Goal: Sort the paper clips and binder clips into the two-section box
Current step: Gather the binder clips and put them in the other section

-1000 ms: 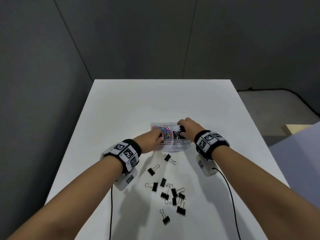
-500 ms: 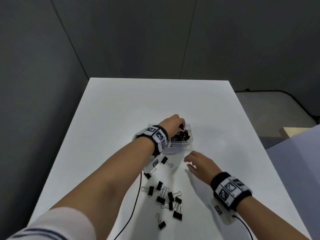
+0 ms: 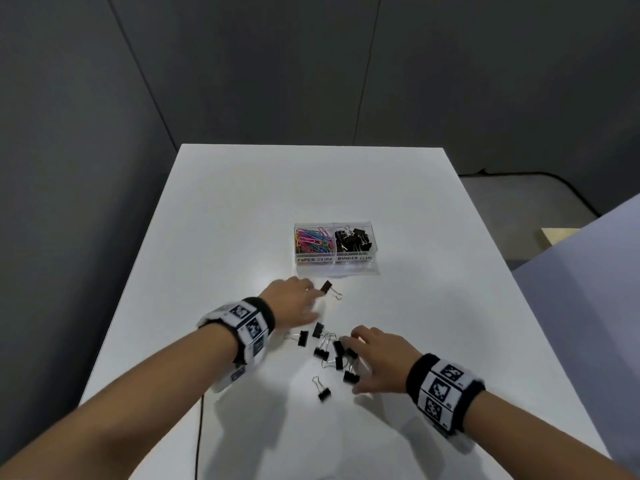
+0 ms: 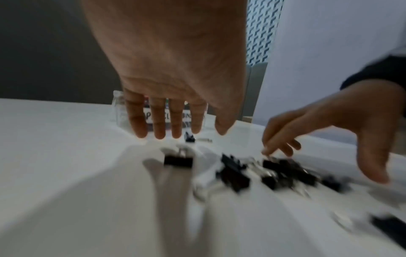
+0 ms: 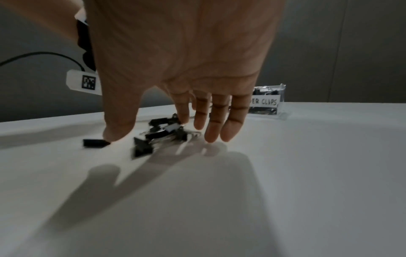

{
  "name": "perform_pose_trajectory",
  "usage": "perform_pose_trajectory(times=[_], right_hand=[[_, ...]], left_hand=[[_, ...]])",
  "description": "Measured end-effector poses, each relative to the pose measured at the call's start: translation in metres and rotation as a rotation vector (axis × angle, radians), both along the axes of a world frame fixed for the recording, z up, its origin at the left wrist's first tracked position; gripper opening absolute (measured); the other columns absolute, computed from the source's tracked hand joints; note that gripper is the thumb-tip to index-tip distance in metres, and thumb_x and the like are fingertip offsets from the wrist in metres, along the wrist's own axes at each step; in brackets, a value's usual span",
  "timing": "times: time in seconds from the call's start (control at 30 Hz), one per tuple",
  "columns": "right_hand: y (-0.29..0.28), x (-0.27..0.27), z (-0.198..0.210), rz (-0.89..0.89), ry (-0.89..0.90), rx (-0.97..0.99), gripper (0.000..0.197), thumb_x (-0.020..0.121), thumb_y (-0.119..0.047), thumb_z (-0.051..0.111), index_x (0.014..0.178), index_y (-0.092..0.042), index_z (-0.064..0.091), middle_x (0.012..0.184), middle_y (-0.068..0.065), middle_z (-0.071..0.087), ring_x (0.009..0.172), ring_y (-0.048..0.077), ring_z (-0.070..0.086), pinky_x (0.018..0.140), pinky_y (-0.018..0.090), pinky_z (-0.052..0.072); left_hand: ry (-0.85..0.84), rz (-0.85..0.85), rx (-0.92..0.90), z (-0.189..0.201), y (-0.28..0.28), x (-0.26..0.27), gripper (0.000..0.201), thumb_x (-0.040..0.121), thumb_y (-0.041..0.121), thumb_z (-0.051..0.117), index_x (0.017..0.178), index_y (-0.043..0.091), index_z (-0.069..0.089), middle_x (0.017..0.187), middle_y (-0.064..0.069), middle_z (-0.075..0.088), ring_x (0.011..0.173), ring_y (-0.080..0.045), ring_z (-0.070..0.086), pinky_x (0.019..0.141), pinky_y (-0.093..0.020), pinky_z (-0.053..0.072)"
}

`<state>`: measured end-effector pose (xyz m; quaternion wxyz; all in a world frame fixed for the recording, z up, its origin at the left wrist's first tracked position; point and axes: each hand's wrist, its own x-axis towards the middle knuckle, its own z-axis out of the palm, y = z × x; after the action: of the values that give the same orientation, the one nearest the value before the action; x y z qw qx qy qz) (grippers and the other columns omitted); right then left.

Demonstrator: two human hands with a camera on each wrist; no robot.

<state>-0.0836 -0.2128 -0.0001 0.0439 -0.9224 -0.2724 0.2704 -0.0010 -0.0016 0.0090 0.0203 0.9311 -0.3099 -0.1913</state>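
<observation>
The left grip (image 3: pixel 298 301) hangs spread and empty, one binder clip (image 3: pixel 326 287) just past its fingertips. The right grip (image 3: pixel 375 358) is spread too, fingers touching the loose binder clips (image 3: pixel 337 353) on the surface (image 3: pixel 242 209). The two-section box (image 3: pixel 334 259) sits beyond both grips.

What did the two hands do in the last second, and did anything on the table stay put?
Both hands left the clear two-section box and came back toward the person: the left hand now hovers open by a lone black binder clip, the right hand open over the loose pile of black binder clips. Box and pile stayed put.
</observation>
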Motion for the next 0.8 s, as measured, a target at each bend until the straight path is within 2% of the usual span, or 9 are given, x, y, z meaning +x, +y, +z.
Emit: perform_pose_trajectory(times=[0.1,0.2,0.3,0.43,0.57,0.7,0.8], right_hand=[[0.007,-0.012,-0.006,-0.039,-0.018,0.000,0.081,0.080,-0.046,0.063,0.145,-0.022,0.022,0.143,0.002,0.032,0.124,0.024,0.041,0.093,0.037,0.045],[0.013,-0.013,-0.009,-0.103,-0.035,0.040,0.067,0.086,-0.033,0.060,0.143,-0.019,0.028,0.141,0.005,0.034,0.122,0.026,0.042,0.091,0.039,0.047],[0.018,-0.005,-0.013,-0.163,-0.043,0.093,0.053,0.089,-0.024,0.055,0.138,-0.017,0.035,0.137,0.008,0.036,0.117,0.028,0.047,0.090,0.037,0.048],[0.022,0.006,-0.018,-0.295,-0.016,0.167,0.040,0.088,-0.018,0.056,0.126,-0.010,0.046,0.137,0.010,0.033,0.104,0.032,0.057,0.084,0.035,0.047],[0.025,0.013,-0.019,-0.384,0.015,0.184,0.036,0.088,-0.017,0.056,0.121,-0.007,0.046,0.133,0.010,0.037,0.101,0.033,0.058,0.084,0.034,0.045],[0.026,0.015,-0.023,-0.422,0.011,0.169,0.037,0.092,-0.014,0.048,0.128,-0.009,0.042,0.128,0.012,0.044,0.104,0.033,0.057,0.086,0.037,0.045],[0.030,0.018,-0.023,-0.394,0.003,0.109,0.033,0.093,-0.014,0.044,0.126,-0.008,0.045,0.123,0.015,0.045,0.096,0.034,0.059,0.079,0.037,0.046]], left_hand=[[0.060,0.028,0.055,-0.013,0.014,-0.028,0.068,0.089,0.057,0.043,0.146,0.026,0.025,0.152,-0.003,0.030,0.135,-0.023,0.036,0.103,-0.038,0.038],[0.077,0.018,0.023,-0.018,0.013,-0.047,0.075,0.086,0.058,0.049,0.147,0.025,0.021,0.155,-0.004,0.022,0.141,-0.023,0.025,0.107,-0.038,0.036],[0.083,0.020,0.014,-0.023,0.008,-0.056,0.078,0.085,0.057,0.051,0.148,0.025,0.019,0.156,-0.005,0.018,0.142,-0.023,0.022,0.108,-0.038,0.034],[0.058,0.097,-0.011,-0.028,0.000,-0.059,0.061,0.090,0.038,0.054,0.144,0.023,0.029,0.151,-0.005,0.026,0.138,-0.024,0.028,0.105,-0.037,0.037],[0.050,0.200,-0.132,-0.032,-0.002,-0.058,0.044,0.092,0.021,0.054,0.135,0.020,0.044,0.140,-0.005,0.039,0.130,-0.024,0.035,0.101,-0.035,0.041],[0.126,0.262,-0.219,-0.032,-0.001,-0.051,0.052,0.089,0.019,0.059,0.138,0.019,0.040,0.137,-0.006,0.041,0.129,-0.024,0.034,0.105,-0.031,0.037],[0.191,0.274,-0.229,-0.030,0.003,-0.045,0.057,0.088,0.024,0.063,0.139,0.016,0.038,0.133,-0.009,0.042,0.125,-0.025,0.036,0.103,-0.030,0.035]])
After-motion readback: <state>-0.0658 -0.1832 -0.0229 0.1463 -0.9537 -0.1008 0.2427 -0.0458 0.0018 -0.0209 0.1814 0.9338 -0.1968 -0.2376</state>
